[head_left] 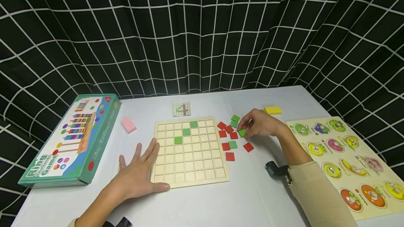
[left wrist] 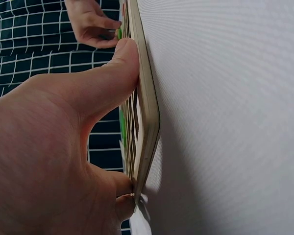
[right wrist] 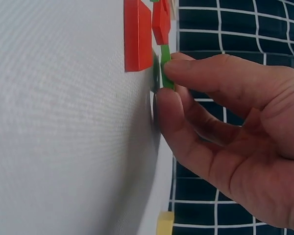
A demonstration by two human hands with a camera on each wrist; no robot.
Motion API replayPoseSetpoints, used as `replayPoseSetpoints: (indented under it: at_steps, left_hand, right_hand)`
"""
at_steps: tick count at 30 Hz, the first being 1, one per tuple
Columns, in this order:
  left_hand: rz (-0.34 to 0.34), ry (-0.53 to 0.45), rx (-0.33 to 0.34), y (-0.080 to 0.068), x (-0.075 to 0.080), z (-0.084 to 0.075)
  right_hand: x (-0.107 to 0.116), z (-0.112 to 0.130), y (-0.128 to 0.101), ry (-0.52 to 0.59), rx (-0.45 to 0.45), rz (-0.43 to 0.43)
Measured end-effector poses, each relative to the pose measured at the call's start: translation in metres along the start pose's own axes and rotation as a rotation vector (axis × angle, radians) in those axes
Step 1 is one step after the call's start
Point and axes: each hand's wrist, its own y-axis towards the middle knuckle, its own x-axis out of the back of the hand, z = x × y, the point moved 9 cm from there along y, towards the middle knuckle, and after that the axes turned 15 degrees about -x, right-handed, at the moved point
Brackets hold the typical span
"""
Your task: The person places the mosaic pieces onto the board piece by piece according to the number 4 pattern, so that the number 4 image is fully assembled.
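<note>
A wooden grid board (head_left: 192,165) lies in the middle of the table, with three green tiles in a diagonal line of cells, one of them (head_left: 178,140) lowest. My left hand (head_left: 135,174) rests on the board's left edge, fingers spread straight, thumb on the front rim; the left wrist view shows the thumb along the board's side (left wrist: 146,98). Between thumb and fingers, my right hand (head_left: 260,123) pinches a green square tile (head_left: 242,133) at the right of the board. Loose red tiles (head_left: 230,156) and green tiles (head_left: 233,144) lie around it, and a red one (right wrist: 137,36) stands out in the right wrist view.
Behind the board lies a small pattern card (head_left: 181,109). A pink block (head_left: 128,125) and a green game box (head_left: 72,139) are at the left. To the right are a yellow block (head_left: 273,110) and a fruit puzzle board (head_left: 341,164). A gridded black curtain (head_left: 202,34) hangs behind.
</note>
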Motion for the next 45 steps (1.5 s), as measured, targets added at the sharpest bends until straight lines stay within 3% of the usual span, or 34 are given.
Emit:
replayPoseSetpoints:
  at_steps: [20,45]
  left_hand:
    - [0.007,-0.006,-0.003,0.003,-0.001,0.001]
    - [-0.006,-0.025,-0.006,0.001,0.004,0.002]
  right_hand:
    - [-0.007,0.009,0.001,0.094,-0.065,-0.043]
    - [-0.05,0.09,0.004,0.13,-0.047,-0.046]
